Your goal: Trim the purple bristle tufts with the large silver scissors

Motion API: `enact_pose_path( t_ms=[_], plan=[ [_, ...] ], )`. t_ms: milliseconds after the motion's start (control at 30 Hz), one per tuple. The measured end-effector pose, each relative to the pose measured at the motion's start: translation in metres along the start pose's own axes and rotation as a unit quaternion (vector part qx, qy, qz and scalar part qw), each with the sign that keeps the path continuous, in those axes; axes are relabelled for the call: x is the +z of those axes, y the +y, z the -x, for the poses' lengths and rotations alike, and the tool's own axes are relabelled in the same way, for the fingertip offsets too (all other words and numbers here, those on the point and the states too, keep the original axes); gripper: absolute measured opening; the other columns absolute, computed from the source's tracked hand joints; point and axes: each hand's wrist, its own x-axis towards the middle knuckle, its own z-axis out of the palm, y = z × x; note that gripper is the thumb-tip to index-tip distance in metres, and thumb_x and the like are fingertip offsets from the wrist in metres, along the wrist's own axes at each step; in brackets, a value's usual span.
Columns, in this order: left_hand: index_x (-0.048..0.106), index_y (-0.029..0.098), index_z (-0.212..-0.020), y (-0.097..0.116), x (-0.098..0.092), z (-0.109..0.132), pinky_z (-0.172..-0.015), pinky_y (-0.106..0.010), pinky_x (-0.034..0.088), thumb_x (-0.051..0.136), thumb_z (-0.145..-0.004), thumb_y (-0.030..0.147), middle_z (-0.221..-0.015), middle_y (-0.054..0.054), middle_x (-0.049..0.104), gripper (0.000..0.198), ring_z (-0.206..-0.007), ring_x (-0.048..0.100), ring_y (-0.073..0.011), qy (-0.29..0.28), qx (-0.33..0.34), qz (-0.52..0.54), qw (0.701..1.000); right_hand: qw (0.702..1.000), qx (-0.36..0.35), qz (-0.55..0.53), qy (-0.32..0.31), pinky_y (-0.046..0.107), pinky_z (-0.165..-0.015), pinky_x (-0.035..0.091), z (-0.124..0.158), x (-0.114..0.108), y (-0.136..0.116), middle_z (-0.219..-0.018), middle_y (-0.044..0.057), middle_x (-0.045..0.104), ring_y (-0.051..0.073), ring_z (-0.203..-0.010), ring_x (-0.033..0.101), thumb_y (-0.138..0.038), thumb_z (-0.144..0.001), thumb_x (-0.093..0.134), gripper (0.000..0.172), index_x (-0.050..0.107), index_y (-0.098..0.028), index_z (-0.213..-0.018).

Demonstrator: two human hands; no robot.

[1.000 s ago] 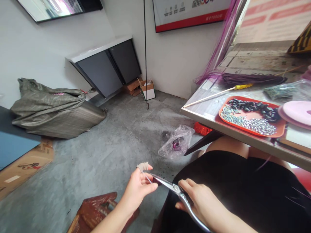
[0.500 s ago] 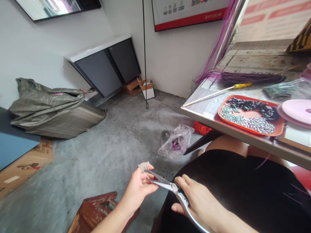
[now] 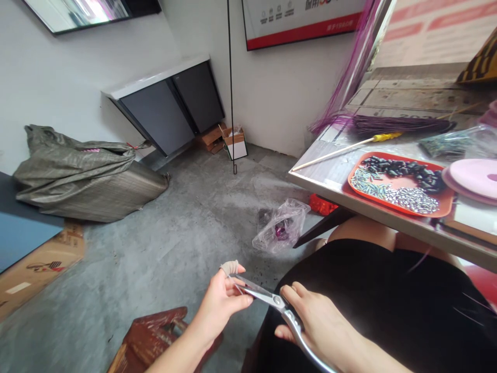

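My right hand [image 3: 316, 313] grips a pair of silver scissors [image 3: 277, 300] by the handles, above the black-clothed lap. The blades stand slightly apart and point left at the fingers of my left hand [image 3: 223, 298]. That hand is closed in a pinch, with a beige wrap [image 3: 230, 267] on one finger. A small dark bit shows between its fingertips and the blades, too small to name. A thin pale line runs close to the blade tips.
On the table [image 3: 330, 189] at right, a red tray [image 3: 392, 208] holds dark and silvery beads near pink discs [image 3: 476, 176]. A clear plastic bag [image 3: 293, 223] lies on the floor. Below left is a brown wooden stool [image 3: 149, 336]; farther left, a large grey-green sack [image 3: 93, 181].
The scissor blades look slightly closer together, and the dark bit by the left fingertips shows less. Both hands have barely moved.
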Motion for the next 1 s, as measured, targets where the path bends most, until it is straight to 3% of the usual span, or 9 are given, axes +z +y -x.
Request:
enact_pose_path(
  t_ms=[200, 567, 733, 867, 933, 1000],
  plan=[
    [0.047, 0.019, -0.097, 0.002, -0.001, 0.001, -0.067, -0.028, 0.046, 0.070, -0.053, 0.014, -0.071, 0.002, 0.062, 0.049, -0.069, 0.061, -0.0155, -0.015, -0.020, -0.015, 1.000, 1.000, 0.003, -0.004, -0.001, 0.027, -0.055, 0.040, 0.000, 0.002, 0.001, -0.078, 0.003, 0.055, 0.020, -0.064, 0.059, -0.055, -0.077, 0.051, 0.036, 0.050, -0.020, -0.085],
    [0.048, 0.020, -0.096, -0.005, -0.004, -0.004, -0.065, -0.027, 0.046, 0.071, -0.054, 0.018, -0.069, 0.001, 0.063, 0.048, -0.065, 0.062, -0.0153, -0.007, 0.012, -0.019, 1.000, 0.998, 0.033, -0.054, 0.008, 0.027, -0.053, 0.040, 0.000, 0.002, 0.004, -0.077, 0.003, 0.054, 0.019, -0.059, 0.059, -0.056, -0.079, 0.045, 0.037, 0.048, -0.019, -0.082],
    [0.048, 0.020, -0.095, -0.002, -0.004, -0.005, -0.065, -0.026, 0.046, 0.071, -0.053, 0.014, -0.070, 0.001, 0.063, 0.048, -0.065, 0.062, -0.0141, 0.003, 0.002, -0.016, 1.000, 0.998, -0.016, -0.049, 0.022, 0.030, -0.060, 0.044, 0.001, 0.002, 0.004, -0.082, 0.005, 0.054, 0.021, -0.069, 0.058, -0.056, -0.079, 0.045, 0.040, 0.048, -0.019, -0.092],
    [0.050, 0.021, -0.095, -0.003, -0.009, 0.002, -0.063, -0.026, 0.046, 0.075, -0.052, 0.021, -0.068, 0.002, 0.063, 0.051, -0.065, 0.060, -0.0145, 0.011, 0.027, 0.003, 1.000, 0.999, -0.008, -0.035, 0.017, 0.029, -0.054, 0.044, -0.009, 0.007, 0.004, -0.079, 0.006, 0.057, 0.021, -0.062, 0.060, -0.057, -0.075, 0.051, 0.042, 0.053, -0.017, -0.087],
    [0.051, 0.023, -0.098, 0.002, -0.005, 0.000, -0.059, -0.027, 0.046, 0.078, -0.053, 0.030, -0.066, 0.002, 0.062, 0.052, -0.061, 0.058, -0.0146, 0.009, 0.046, -0.014, 0.999, 1.000, -0.012, -0.026, 0.011, 0.028, -0.051, 0.044, -0.011, 0.001, 0.003, -0.077, 0.006, 0.059, 0.021, -0.062, 0.060, -0.056, -0.072, 0.058, 0.042, 0.056, -0.015, -0.083],
    [0.053, 0.024, -0.101, 0.014, 0.012, -0.017, -0.063, -0.031, 0.049, 0.073, -0.063, 0.035, -0.077, -0.001, 0.064, 0.044, -0.068, 0.058, -0.0166, -0.019, 0.052, -0.034, 0.998, 0.999, 0.004, -0.003, 0.039, 0.027, -0.057, 0.047, -0.008, -0.015, 0.003, -0.081, 0.003, 0.061, 0.018, -0.068, 0.061, -0.047, -0.078, 0.057, 0.032, 0.058, -0.017, -0.087]
  ],
)
